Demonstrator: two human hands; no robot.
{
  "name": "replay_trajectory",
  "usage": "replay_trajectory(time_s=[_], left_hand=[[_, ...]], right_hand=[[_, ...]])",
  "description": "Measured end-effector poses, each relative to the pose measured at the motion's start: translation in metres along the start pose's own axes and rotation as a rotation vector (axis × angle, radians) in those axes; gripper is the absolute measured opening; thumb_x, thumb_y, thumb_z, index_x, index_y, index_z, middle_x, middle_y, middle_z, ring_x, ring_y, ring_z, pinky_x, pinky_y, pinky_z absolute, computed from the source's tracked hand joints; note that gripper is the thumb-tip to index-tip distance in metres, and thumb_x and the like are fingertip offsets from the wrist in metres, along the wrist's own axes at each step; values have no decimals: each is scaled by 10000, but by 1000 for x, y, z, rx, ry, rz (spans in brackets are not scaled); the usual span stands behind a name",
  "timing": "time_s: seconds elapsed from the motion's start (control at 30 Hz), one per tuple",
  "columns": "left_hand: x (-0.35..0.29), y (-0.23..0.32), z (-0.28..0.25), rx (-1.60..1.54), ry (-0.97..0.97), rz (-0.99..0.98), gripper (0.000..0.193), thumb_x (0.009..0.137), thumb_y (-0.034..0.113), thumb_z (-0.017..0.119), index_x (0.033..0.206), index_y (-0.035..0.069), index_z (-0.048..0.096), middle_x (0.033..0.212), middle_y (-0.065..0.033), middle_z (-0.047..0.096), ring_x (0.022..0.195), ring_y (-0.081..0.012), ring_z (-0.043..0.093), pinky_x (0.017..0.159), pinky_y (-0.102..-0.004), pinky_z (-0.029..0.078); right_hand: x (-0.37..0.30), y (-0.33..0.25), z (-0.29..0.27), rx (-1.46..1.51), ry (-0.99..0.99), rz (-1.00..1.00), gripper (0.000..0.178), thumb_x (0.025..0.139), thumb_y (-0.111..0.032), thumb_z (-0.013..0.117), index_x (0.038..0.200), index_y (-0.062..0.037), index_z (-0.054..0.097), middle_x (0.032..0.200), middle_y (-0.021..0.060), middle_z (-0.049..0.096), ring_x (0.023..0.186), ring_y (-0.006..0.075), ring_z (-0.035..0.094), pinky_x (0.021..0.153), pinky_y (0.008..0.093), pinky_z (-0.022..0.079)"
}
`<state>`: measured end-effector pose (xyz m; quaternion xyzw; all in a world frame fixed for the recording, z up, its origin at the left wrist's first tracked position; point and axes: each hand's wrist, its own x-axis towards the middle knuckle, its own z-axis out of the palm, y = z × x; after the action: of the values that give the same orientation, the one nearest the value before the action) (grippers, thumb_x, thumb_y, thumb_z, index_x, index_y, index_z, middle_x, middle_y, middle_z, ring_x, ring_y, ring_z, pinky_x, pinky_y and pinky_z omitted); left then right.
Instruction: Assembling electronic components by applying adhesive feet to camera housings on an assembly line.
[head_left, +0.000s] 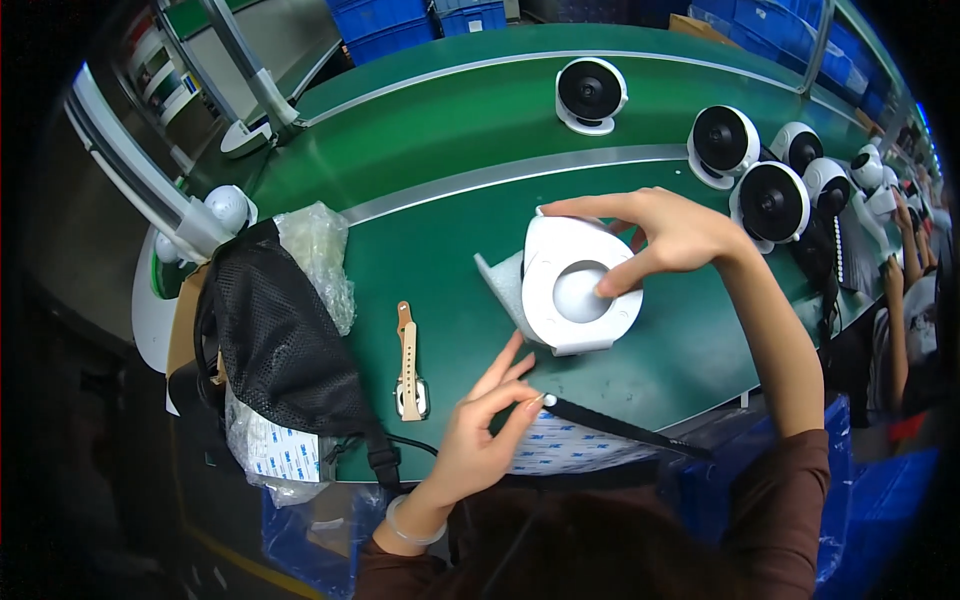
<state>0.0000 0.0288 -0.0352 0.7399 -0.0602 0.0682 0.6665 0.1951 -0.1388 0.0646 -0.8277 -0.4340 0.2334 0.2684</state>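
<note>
My right hand [680,235] grips a white camera-like device [537,245] on the green bench, fingers along its top edge and thumb in the recess of its ring-shaped base. That base faces me, and a white stand or flap juts out at the left. Just below, my left hand [478,440] pinches a small white piece [547,400], too small to make out clearly. Beside those fingertips, a sheet of white backing paper with blue print [570,448] lies at the bench's front edge, a black strap [610,425] running along it.
A wristwatch with a beige strap [407,360] lies left of my hands. Further left are a black mesh bag [275,330] and clear plastic wrap [322,255]. White devices with black round fronts [588,92] stand on the raised ledge and at the right. A co-worker's arm [897,300] shows far right.
</note>
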Motion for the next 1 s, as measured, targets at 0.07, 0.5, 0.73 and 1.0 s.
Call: replay_trajectory(time_s=[0.07,0.5,0.73,1.0], left_hand=[[-2,0,-6,19,-22,2,73,825,20,539,857,-28,584,1360,-249,295,1187,-339,422,918,-363,381],[-22,24,-3,-2,148,-117,98,870,19,496,874,-46,568,786,-34,616,638,-14,461,549,-157,367],[-15,33,2,228,138,82,44,814,-9,553,846,-31,575,603,-73,596,537,-77,570,490,-198,402],[-11,41,7,475,137,262,52,743,-37,584,784,-15,561,576,-92,593,467,-172,586,459,-228,430]], right_hand=[[-3,8,3,162,48,-77,768,557,-244,736,1267,-125,467,1107,127,584,892,232,588,809,348,461],[-65,-30,89,-196,911,-500,398,671,-71,701,1041,-11,568,920,116,607,763,268,583,665,315,473],[-75,-36,147,291,628,-191,177,708,-40,673,868,-28,599,793,82,609,689,236,596,585,293,473],[-74,-46,147,277,858,-248,172,647,-9,705,791,-45,618,757,56,610,663,200,595,563,274,466]])
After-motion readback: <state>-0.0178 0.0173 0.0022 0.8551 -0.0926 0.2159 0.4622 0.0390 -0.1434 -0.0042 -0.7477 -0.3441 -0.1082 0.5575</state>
